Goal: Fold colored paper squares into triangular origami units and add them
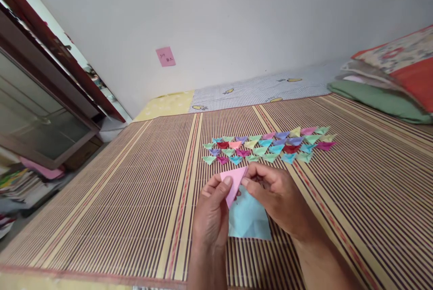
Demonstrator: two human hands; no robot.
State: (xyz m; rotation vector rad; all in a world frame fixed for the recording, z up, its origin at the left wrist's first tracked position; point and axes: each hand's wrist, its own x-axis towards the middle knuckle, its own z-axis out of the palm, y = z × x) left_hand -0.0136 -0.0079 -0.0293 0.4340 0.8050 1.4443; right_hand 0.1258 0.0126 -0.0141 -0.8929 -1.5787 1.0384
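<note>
A pink paper folded into a triangle point(234, 181) is held up between my two hands, one point facing down. My left hand point(214, 209) grips its left side, thumb flat on the front face. At the upper right corner, my right hand point(274, 195) pinches the edge between thumb and forefinger. Below and partly behind them lies a light blue sheet of paper point(250, 218) with creases, flat on the mat. Just beyond my hands, several small folded paper boats point(260, 150) in many colours stand in rows.
A striped bamboo mat point(135, 200) covers the bed. Folded green cloth point(379, 100) and an orange patterned pillow point(412, 73) are piled at the right back. A pink note point(165, 57) is stuck on the white wall point(237, 19). At the left stands a dark-framed door point(43, 100).
</note>
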